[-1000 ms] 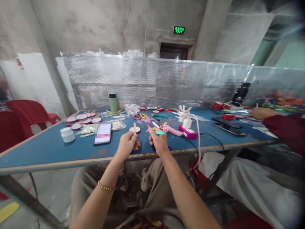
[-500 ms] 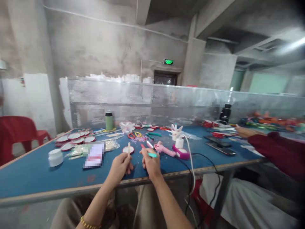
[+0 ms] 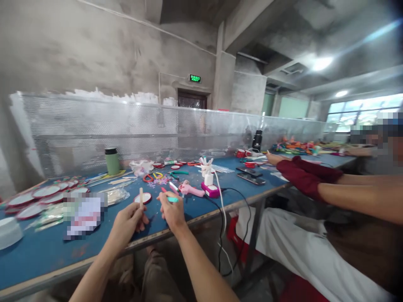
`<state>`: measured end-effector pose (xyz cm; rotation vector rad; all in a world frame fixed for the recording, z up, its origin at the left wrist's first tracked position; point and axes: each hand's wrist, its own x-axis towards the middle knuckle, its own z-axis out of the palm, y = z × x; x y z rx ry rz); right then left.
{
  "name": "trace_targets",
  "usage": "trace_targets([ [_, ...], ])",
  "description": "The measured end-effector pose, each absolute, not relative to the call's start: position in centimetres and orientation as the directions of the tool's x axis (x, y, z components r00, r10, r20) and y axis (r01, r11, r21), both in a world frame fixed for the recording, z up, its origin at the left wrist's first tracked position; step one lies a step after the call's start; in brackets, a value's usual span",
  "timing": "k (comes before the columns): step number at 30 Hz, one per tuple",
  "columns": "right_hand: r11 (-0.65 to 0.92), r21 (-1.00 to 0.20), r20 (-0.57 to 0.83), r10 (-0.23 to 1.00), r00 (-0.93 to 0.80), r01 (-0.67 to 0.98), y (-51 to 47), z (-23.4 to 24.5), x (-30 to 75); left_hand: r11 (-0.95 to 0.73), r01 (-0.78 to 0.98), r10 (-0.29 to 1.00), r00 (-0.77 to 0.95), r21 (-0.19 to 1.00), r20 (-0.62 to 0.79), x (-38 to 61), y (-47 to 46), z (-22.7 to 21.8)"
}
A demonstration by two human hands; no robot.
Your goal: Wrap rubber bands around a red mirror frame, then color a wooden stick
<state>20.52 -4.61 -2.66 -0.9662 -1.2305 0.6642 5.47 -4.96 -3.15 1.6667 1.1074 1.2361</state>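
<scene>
My left hand (image 3: 127,220) is closed round a pale flat wooden stick (image 3: 141,196) that points straight up above the near edge of the blue table (image 3: 44,251). Just to its right, my right hand (image 3: 171,210) grips a teal and red pen (image 3: 169,198) that lies across my fingers. Both hands hover over the table's front edge, a few centimetres apart. A small red-rimmed round disc (image 3: 143,198) lies on the table just behind the stick.
A pink glue gun (image 3: 190,189), a pink charger base (image 3: 210,190) with trailing cables, scissors (image 3: 151,176), a green flask (image 3: 112,161) and several red-rimmed discs (image 3: 44,193) litter the table. Perforated metal screen (image 3: 157,130) at the back. Another person's arms (image 3: 315,180) reach in at right.
The view has lifted and turned to the right, so the other person and more of the room show. My hands keep their grips on stick and pen and stay close together.
</scene>
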Motion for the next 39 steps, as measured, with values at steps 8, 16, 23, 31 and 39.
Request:
trace_targets([
  [8,0.466,-0.879,0.476,0.846,0.241,0.101,-4.84,-2.6,20.26,-0.331,0.225,0.94,0.167,0.916,0.299,5.11,-5.38,-2.71],
  [16,0.493,-0.855,0.518,0.825,0.227,0.162,-4.96,-2.6,20.31,-0.315,0.232,0.945,0.167,0.92,0.281,5.23,-5.44,-2.64],
  [23,0.498,-0.84,0.539,0.815,0.213,0.217,-5.07,-2.78,20.38,-0.335,0.215,0.936,0.186,0.917,0.299,5.0,-5.09,-3.01],
  [31,0.505,-0.824,0.557,0.805,0.204,0.256,-5.29,-2.7,20.55,-0.307,0.126,0.94,0.196,0.943,0.28,5.32,-4.95,-2.85],
  [39,0.524,-0.834,0.55,0.814,0.186,0.176,-5.06,-2.34,20.68,-0.343,0.075,0.931,0.161,0.936,0.328,5.97,-4.72,-2.49],
])
